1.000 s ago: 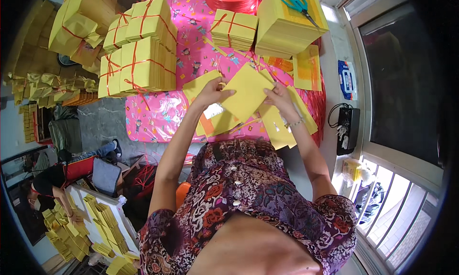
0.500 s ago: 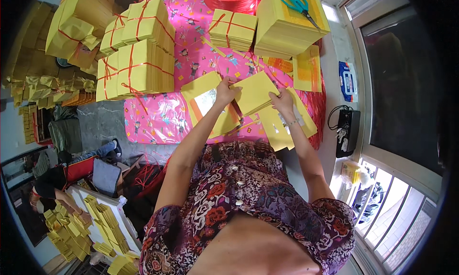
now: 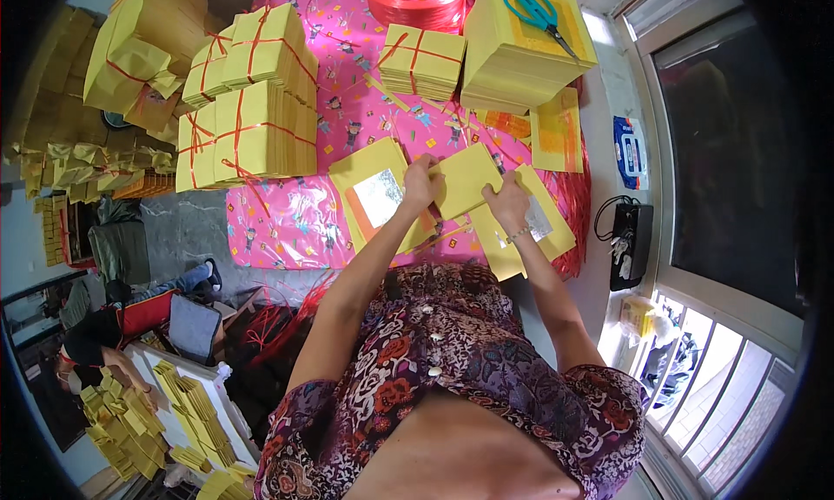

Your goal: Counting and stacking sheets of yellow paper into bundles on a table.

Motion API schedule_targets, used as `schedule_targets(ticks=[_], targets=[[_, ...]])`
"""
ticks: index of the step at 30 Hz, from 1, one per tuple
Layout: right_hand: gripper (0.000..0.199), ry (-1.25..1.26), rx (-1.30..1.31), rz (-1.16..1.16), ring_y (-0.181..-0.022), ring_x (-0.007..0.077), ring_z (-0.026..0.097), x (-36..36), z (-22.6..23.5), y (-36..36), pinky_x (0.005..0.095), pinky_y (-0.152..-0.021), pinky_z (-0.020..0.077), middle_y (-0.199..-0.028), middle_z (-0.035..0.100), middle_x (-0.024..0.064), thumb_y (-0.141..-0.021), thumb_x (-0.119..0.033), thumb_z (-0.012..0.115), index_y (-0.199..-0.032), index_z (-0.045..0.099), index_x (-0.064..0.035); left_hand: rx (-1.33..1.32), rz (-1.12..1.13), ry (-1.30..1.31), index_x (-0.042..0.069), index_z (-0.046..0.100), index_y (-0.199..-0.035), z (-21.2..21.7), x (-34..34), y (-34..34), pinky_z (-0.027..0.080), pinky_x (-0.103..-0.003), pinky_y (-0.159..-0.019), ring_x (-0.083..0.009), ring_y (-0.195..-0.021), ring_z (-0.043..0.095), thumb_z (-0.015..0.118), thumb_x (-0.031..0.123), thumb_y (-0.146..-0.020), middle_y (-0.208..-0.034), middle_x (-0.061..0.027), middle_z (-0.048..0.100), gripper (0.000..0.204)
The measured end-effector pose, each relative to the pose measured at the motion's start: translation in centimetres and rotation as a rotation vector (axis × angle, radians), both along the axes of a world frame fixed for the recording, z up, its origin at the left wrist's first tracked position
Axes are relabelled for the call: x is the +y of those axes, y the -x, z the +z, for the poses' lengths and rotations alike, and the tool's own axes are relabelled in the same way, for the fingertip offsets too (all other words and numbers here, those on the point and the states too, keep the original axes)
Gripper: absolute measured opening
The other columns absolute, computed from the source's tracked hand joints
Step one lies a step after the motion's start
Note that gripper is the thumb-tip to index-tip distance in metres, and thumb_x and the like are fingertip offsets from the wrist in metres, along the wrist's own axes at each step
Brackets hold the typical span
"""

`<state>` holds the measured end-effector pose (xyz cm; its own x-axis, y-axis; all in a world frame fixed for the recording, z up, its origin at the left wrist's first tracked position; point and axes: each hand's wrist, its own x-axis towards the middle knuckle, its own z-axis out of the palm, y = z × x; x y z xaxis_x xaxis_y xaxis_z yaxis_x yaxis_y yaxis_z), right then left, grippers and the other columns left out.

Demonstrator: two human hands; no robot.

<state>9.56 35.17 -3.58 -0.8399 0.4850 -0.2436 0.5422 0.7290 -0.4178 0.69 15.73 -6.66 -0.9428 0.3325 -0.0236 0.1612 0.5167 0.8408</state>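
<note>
Between my two hands is a small stack of yellow paper (image 3: 465, 180). My left hand (image 3: 420, 184) grips its left edge, fingers closed round it. At the lower right edge my right hand (image 3: 507, 203) pinches the stack, thumb on top. Under and beside my left hand lies a pile of yellow sheets with an orange and silver foil square (image 3: 379, 198). Another yellow pile (image 3: 556, 211), its silver patch partly hidden by my right hand and wrist, lies on the right.
Red-tied yellow bundles (image 3: 269, 122) stand at the left on the pink patterned cover (image 3: 300, 231). Farther back are a smaller tied bundle (image 3: 421, 61), a red ribbon roll (image 3: 417, 5) and a tall paper block (image 3: 512, 66) bearing teal-handled scissors (image 3: 539, 15). Another person (image 3: 100, 335) sits lower left.
Both hands have come slightly nearer with the yellow stack, which has turned and now lies lower, close to the piles. My right hand has shifted left along its edge.
</note>
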Motion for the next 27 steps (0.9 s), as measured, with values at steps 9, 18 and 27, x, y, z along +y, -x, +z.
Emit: schedule_targets(ticks=[9, 18, 27], targets=[[0.045, -0.002, 0.312, 0.153, -0.103, 0.0376, 0.050, 1.1, -0.7, 0.2, 0.0447, -0.090, 0.0415, -0.106, 0.053, 0.0217, -0.079, -0.024, 0.066, -0.113, 0.050, 0.0001, 0.223, 0.104, -0.047, 0.002, 0.055, -0.113, 2.1, -3.6, -1.9, 0.043, -0.044, -0.084, -0.0361, -0.095, 0.053, 0.059, 0.010, -0.084, -0.100, -0.0197, 0.055, 0.030], [0.022, 0.167, 0.573, 0.198, -0.088, 0.0290, 0.059, -1.6, 5.2, 0.0, 0.0387, -0.077, 0.0472, -0.097, 0.060, 0.0142, -0.085, -0.009, 0.060, -0.106, 0.058, -0.0019, 0.025, 0.249, 0.055, 0.005, 0.060, -0.102, 2.3, -14.0, -9.0, 0.046, -0.040, -0.080, -0.0319, -0.090, 0.057, 0.062, 0.009, -0.083, -0.092, -0.0153, 0.058, 0.019], [0.020, 0.154, 0.297, 0.733, -0.083, 0.0302, 0.063, -10.0, 3.2, -4.5, 0.0415, -0.069, 0.0522, -0.094, 0.062, 0.0122, -0.084, -0.013, 0.059, -0.103, 0.060, -0.0060, 0.184, -0.026, 0.233, 0.007, 0.060, -0.105, 3.4, -13.4, -11.9, 0.045, -0.041, -0.080, -0.0320, -0.093, 0.053, 0.077, 0.013, -0.068, -0.098, -0.0111, 0.057, 0.042]])
